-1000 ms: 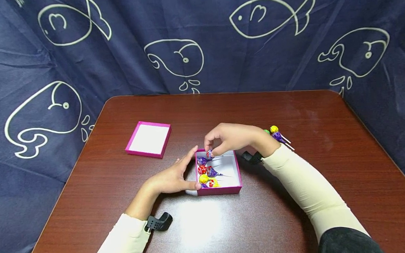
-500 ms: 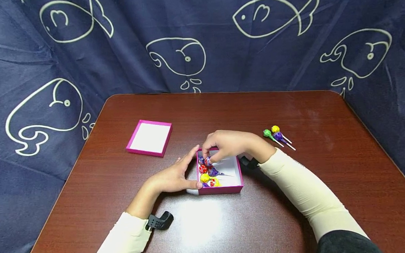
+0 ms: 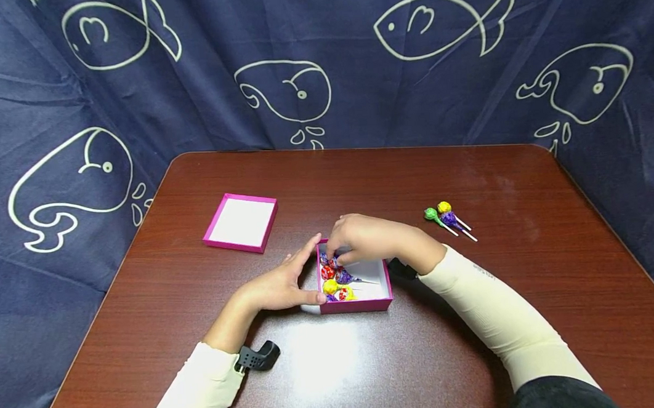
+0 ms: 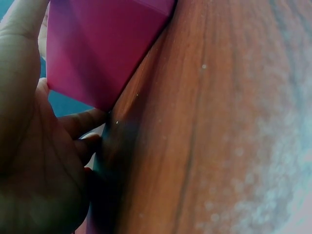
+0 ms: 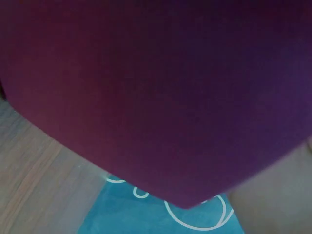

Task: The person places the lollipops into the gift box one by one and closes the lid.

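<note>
A pink square box (image 3: 356,307) with a white inside stands mid-table, several wrapped lollipops lying along its left part. My left hand (image 3: 278,288) rests against the box's left side, thumb and fingers spread wide between its near and far corners. In the left wrist view, its fingertips touch the box's pink wall (image 4: 105,48). My right hand (image 3: 370,237) reaches over the far rim and pinches a red and purple lollipop (image 3: 334,263) low among the others. Beside it lie a red lollipop (image 3: 327,272), a purple one (image 3: 344,277) and a yellow one (image 3: 330,286).
A pink box lid (image 3: 241,222), white inside up, lies at the back left. Green (image 3: 430,213), yellow (image 3: 444,207) and purple (image 3: 450,219) lollipops lie together right of the box. A blue curtain (image 3: 355,104) with white fish and whale drawings hangs behind the table.
My right hand has lowered into the box with the lollipop, toward the near side, and set it close among the others. My left hand stays at the box's side.
</note>
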`<state>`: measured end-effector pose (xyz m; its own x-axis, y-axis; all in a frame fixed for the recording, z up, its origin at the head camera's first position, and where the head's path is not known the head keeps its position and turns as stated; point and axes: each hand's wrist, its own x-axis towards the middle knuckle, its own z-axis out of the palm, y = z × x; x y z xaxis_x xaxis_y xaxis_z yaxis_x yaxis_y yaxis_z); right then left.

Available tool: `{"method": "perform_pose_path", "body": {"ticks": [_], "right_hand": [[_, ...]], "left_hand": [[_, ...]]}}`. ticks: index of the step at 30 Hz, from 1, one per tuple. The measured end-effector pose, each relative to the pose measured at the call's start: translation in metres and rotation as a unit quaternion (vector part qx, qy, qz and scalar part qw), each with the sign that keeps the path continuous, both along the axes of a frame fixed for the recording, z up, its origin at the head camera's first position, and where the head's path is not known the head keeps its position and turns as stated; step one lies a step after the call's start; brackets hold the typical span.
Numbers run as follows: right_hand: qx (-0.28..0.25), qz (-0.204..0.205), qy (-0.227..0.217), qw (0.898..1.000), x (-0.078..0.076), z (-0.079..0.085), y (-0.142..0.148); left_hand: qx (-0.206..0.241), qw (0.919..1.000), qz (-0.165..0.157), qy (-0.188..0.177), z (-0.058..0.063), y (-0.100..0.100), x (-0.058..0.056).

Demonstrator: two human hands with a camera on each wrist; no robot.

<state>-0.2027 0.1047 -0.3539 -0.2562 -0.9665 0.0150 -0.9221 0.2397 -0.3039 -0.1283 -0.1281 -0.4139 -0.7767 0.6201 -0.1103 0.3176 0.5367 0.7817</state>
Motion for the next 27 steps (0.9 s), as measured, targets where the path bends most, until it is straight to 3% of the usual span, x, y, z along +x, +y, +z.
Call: {"method": "perform_pose_path", "body": {"ticks": [8,18,23,27], "right_hand": [[0.034,-0.019,0.082,0.996,0.009,-0.003,-0.001],[0.047,-0.033,0.106,0.993,0.016,-0.004,0.005],[0.032,-0.036,0.100,0.994,0.016,-0.002,0.010],[0.013,-0.051,0.049,0.997,0.015,0.000,0.016]], "left_hand": [[0.003,1.0000,-0.001,-0.002,0.000,0.001,0.001],[-0.001,1.0000,0.000,0.002,0.001,0.001,0.002],[-0.003,0.9999,-0.001,0.010,0.001,0.000,0.002],[-0.008,0.9999,0.000,0.008,0.002,0.001,0.001]]}}
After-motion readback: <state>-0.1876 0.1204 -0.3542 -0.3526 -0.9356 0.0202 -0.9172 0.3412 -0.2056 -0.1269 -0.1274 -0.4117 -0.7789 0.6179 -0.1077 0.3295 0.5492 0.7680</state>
